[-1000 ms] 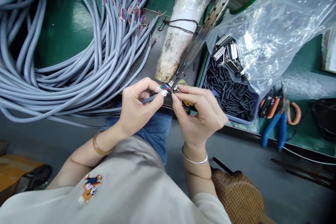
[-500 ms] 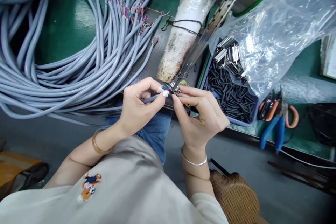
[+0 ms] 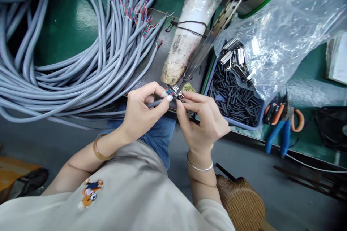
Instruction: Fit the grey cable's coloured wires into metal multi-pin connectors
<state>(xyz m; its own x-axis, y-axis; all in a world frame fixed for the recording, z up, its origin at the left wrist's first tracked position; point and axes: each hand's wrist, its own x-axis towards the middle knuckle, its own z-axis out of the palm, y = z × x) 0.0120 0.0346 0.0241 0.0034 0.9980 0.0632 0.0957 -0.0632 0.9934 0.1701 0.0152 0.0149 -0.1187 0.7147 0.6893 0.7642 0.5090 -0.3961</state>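
Observation:
My left hand (image 3: 142, 110) pinches the end of a grey cable (image 3: 154, 104), whose coloured wires fan out at the tip. My right hand (image 3: 203, 119) is closed around a small metal connector (image 3: 175, 90), pressed against those wire ends. Both hands meet at the green bench's front edge, just below a white wrapped cylinder (image 3: 187, 36) and a metal strip (image 3: 208, 41) that slants down to the connector.
A big bundle of grey cables (image 3: 81, 43) with stripped coloured ends covers the left of the bench. A blue tray (image 3: 235, 95) holds black sleeve pieces and connectors under a clear plastic bag (image 3: 284, 32). Blue and orange pliers (image 3: 282, 126) lie at the right.
The hands have stayed together on the cable end and connector, with only small finger shifts. The view has drifted slightly.

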